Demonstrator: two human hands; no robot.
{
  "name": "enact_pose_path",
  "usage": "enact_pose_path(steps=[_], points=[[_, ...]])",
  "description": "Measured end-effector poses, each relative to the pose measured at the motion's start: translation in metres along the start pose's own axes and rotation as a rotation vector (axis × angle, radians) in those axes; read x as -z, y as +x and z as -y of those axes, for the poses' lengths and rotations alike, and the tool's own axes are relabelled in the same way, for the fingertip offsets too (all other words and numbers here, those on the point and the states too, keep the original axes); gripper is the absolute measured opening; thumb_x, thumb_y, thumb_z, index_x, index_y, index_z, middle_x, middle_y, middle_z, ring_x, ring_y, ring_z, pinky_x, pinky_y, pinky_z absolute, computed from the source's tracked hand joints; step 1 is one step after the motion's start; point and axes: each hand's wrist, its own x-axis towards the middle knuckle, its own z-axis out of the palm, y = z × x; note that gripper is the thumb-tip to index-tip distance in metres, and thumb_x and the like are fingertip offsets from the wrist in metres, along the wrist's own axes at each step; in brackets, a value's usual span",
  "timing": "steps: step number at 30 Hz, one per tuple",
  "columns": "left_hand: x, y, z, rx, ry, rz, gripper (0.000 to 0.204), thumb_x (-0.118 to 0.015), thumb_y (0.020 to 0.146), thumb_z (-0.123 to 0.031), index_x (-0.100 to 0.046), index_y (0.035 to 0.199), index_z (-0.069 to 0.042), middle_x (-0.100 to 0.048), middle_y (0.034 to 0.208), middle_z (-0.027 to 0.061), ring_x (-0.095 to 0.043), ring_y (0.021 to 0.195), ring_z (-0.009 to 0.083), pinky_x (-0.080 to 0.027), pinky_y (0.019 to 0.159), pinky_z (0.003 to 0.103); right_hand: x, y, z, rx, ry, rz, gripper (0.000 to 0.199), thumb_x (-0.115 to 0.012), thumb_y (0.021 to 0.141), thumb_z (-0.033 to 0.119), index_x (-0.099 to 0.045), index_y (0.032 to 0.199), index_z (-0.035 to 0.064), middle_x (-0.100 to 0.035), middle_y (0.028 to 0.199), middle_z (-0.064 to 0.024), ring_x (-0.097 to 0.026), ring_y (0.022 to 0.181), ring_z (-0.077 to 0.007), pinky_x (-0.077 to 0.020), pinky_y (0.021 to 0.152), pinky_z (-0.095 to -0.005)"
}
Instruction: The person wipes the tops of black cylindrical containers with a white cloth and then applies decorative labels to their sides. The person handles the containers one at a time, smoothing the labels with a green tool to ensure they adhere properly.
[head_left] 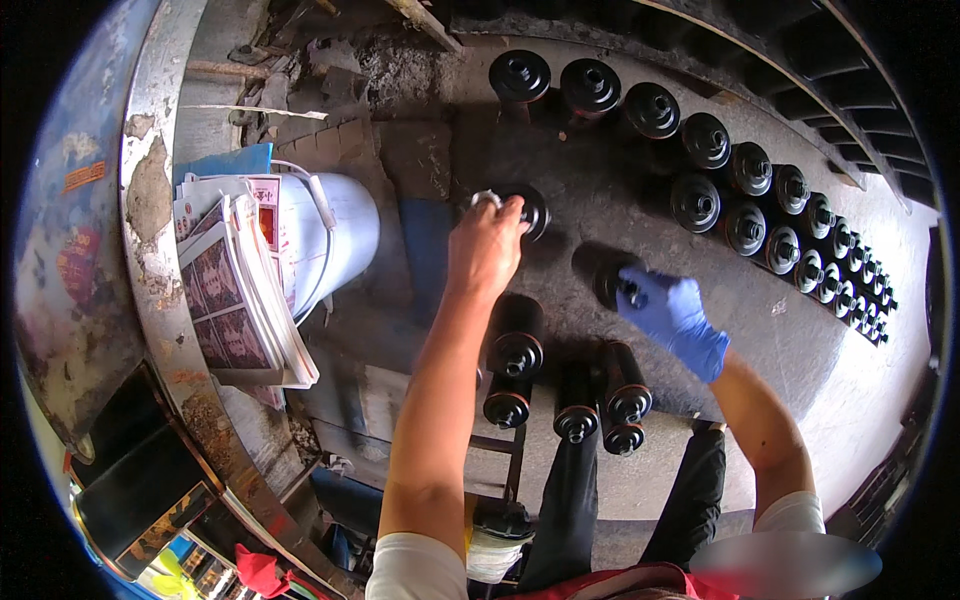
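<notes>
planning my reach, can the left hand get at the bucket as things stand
Likely yes: nothing visible stands between the left hand and the bucket, though that hand is busy at a cylinder.

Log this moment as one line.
left hand: white wad at black cylinder | right hand: blue-gloved, on second cylinder | left side: white bucket
</notes>
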Motion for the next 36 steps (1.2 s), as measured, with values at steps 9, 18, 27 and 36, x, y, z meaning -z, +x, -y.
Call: enact_pose_path(steps=[9,18,27,36], points=[[-0.024,0.064,-0.034,-0.070,-0.012,-0.113,0.027,-0.067,0.079,-0.013,-0.062,0.104,-0.006,-0.060,0.085,0.0182,-0.062,0.080,0.0352,-0.051,0.069,0.043,0.019,0.087,-0.036,-0.110,-0.108,-0.161,0.019,-0.064,0.077,0.028,-0.066,0.088,0.0126,-0.066,0.075,-0.0126,-0.064,0.063,-0.0324,-0.0522,0.055,-0.0396],[-0.049,0.079,-0.045,-0.019,-0.034,-0.195,0.025,-0.067,0.079,-0.012,-0.060,0.102,-0.004,-0.057,0.092,0.0192,-0.062,0.084,0.0336,-0.052,0.069,0.042,0.005,0.109,-0.055,-0.314,0.010,-0.140,0.026,-0.065,0.076,0.031,-0.069,0.092,0.0121,-0.068,0.081,-0.0136,-0.065,0.069,-0.0321,-0.0540,0.063,-0.0379],[-0.004,-0.013,-0.044,0.192,-0.046,-0.035,0.053,-0.065,0.085,-0.026,-0.047,0.133,-0.015,-0.060,0.101,0.0240,-0.061,0.089,0.0393,-0.051,0.072,0.045,-0.004,0.100,-0.056,-0.376,0.155,-0.247,0.029,-0.068,0.077,0.032,-0.069,0.095,0.0094,-0.068,0.077,-0.0135,-0.067,0.067,-0.0278,-0.0547,0.062,-0.0340],[-0.033,-0.210,-0.022,0.124,0.055,0.240,0.045,-0.068,0.082,-0.028,-0.056,0.124,-0.016,-0.060,0.094,0.0196,-0.061,0.085,0.0371,-0.051,0.070,0.044,0.001,0.105,-0.045,-0.489,0.355,-0.191,0.031,-0.070,0.079,0.030,-0.068,0.097,0.0055,-0.069,0.077,-0.0141,-0.068,0.063,-0.0218,-0.0542,0.061,-0.0303]])
